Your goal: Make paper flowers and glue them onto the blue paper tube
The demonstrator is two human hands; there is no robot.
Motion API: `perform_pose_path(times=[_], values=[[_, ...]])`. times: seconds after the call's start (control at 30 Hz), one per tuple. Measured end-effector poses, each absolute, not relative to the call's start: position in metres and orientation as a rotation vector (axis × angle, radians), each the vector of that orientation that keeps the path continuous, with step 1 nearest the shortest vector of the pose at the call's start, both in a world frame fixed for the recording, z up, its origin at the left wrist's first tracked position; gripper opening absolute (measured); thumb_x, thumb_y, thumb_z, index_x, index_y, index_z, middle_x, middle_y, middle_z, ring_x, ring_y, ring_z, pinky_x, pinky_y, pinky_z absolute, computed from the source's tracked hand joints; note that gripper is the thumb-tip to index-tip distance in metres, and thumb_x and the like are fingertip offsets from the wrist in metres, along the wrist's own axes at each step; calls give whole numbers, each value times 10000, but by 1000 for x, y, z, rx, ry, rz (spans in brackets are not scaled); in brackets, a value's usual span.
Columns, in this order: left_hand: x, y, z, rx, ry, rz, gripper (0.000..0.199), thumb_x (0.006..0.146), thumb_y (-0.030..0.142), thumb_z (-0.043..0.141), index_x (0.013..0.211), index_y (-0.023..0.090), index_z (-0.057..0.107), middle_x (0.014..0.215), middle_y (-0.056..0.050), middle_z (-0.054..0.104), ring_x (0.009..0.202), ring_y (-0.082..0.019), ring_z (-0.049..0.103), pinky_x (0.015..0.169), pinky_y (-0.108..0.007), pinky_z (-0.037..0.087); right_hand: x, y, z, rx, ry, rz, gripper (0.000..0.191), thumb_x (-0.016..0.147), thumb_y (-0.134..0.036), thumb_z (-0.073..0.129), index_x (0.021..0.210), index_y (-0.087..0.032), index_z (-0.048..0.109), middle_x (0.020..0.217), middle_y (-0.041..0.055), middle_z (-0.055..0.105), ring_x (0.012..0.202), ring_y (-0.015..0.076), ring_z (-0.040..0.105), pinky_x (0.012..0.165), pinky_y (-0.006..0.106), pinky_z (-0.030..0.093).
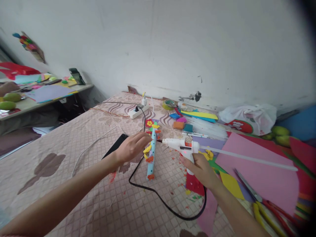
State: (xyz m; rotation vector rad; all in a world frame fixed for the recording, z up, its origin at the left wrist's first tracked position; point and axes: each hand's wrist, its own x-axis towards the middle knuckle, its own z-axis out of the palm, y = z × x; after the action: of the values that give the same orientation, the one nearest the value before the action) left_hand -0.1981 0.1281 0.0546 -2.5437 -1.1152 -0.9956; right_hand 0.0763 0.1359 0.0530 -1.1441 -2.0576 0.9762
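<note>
My right hand (201, 169) is wrapped around the handle of a white hot glue gun (181, 144). A long clear glue stick (247, 157) sticks out of its back, and its nozzle points left, close to a light blue paper strip (151, 154). Small yellow and orange paper flowers and dark dots decorate the strip. My left hand (133, 146) is closed, its fingertips at the strip's left edge; what lies under the fingers is partly hidden. At the strip's far end sits a red square with a yellow flower (149, 123).
The gun's black cord (168, 204) loops across the patterned tablecloth, and a power strip (138, 111) stands behind. Beside my left wrist lies a black phone (115, 145). On the right are scissors (256, 196), pink paper (259, 168) and a plastic bag (249, 118). Another person's hand (8, 88) shows far left.
</note>
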Motion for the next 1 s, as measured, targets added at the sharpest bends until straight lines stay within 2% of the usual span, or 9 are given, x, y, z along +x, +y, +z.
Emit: perform_pose_path(times=[0.13, 0.27, 0.43, 0.73, 1.0], values=[[-209, 142, 48, -2451, -1499, -1119, 128, 895, 186, 458, 882, 158, 581, 828, -42, 630, 764, -122, 596, 705, -241, 496, 83, 147, 37, -1219, -1992, 1012, 372, 821, -482, 477, 593, -187, 464, 531, -29, 409, 513, 118, 370, 479, 238, 303], [-216, 167, 40, -2375, -2359, -1395, 37, 782, 190, 582, 794, 155, 585, 691, -3, 615, 679, -122, 605, 663, -237, 499, 88, 159, 21, -1291, -1918, 959, 344, 798, -467, 491, 610, -179, 484, 555, -23, 440, 549, 132, 402, 500, 243, 330], [-217, 200, 25, -2443, -2772, -1386, 85, 716, 178, 629, 667, 131, 579, 548, 4, 631, 526, -120, 623, 556, -233, 529, 90, 164, 15, -1313, -1878, 965, 323, 780, -461, 511, 629, -175, 506, 559, -23, 464, 552, 134, 410, 504, 245, 348], [-209, 219, 30, -2395, -3220, -1324, 134, 604, 181, 731, 534, 127, 630, 514, -1, 645, 513, -119, 617, 540, -196, 516, 90, 163, 16, -1287, -1926, 938, 329, 788, -456, 481, 625, -172, 514, 550, -17, 481, 544, 137, 420, 497, 246, 347], [-209, 219, 31, -2389, -3371, -1406, 141, 632, 106, 708, 522, 129, 623, 579, -22, 669, 565, -118, 640, 578, -199, 528, 90, 162, 16, -1283, -1934, 982, 351, 809, -481, 473, 655, -172, 530, 574, -9, 493, 568, 148, 437, 515, 252, 348]])
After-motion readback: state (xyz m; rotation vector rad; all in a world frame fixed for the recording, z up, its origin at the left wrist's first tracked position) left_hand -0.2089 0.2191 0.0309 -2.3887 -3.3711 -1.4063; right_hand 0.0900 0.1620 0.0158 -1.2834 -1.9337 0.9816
